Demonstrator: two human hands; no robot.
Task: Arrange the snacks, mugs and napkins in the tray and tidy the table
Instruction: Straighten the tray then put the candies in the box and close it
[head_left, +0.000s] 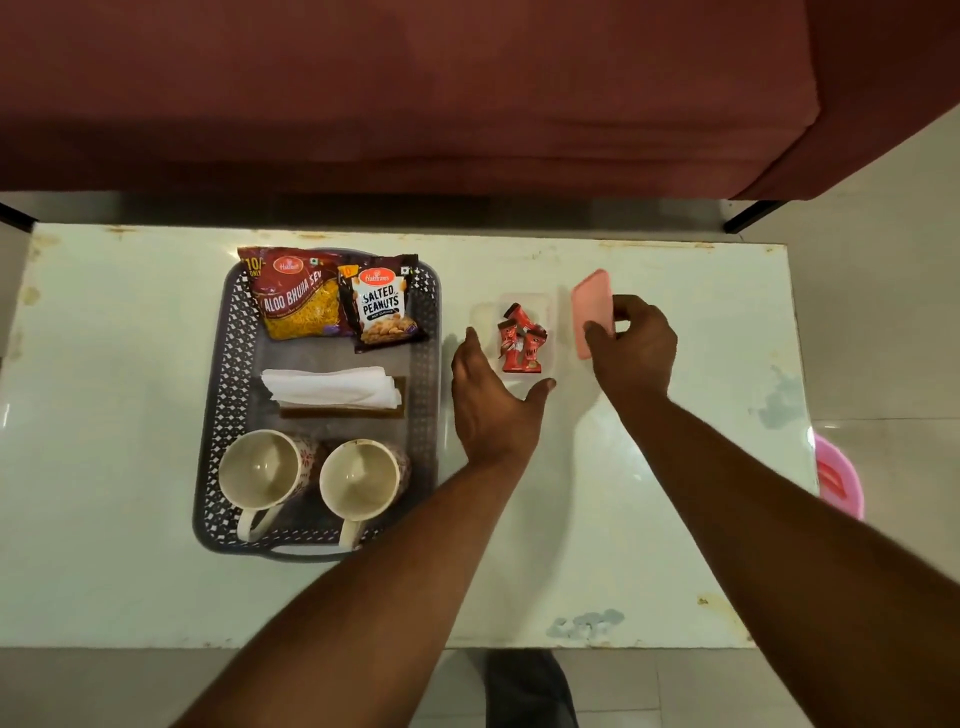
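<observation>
Maroon sofa, pink bucket, tiled floor

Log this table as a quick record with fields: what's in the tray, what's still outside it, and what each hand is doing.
in tray: bhujia packet, peanuts packet, napkins, mug, second mug
outside tray: clear container of red candies, uncovered, on table
left hand: open, at container's near-left corner
right hand: pinches pink lid beside container
not yet done: container lidded, in tray

Grey tray holds snack packets, napkins, two mugs; candy box beside.
</observation>
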